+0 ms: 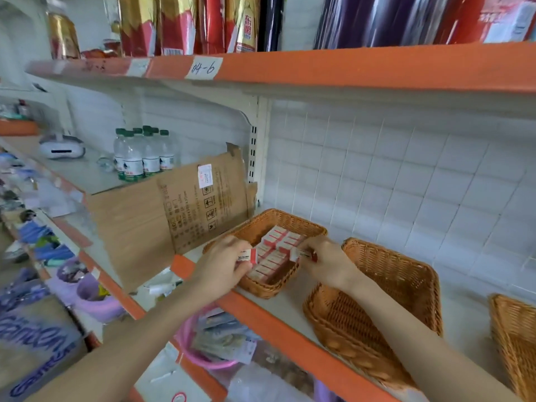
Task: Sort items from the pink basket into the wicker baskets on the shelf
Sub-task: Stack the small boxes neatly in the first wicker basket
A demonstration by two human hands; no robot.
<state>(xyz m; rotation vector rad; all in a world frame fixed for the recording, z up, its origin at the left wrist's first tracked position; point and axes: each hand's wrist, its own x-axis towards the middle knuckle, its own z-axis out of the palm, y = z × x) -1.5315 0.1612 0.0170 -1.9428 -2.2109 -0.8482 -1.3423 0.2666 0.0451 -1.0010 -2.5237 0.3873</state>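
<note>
Boxes (246,255), erasers perhaps: left hand (220,266) and right hand (326,264) each pinch one over the wicker basket (268,291); let's lay them flat, matching the rows (278,245).

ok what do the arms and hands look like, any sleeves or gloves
No gloves on the left hand or right hand. The left forearm and right forearm are bare as far as the view shows: no sleeves, watch or bracelet; no rings visible.

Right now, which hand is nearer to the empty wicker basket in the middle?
Right. The right hand sits just left of the empty wicker basket, its forearm crossing over it; the left hand is farther left, at the left edge of the box-filled basket.
</note>
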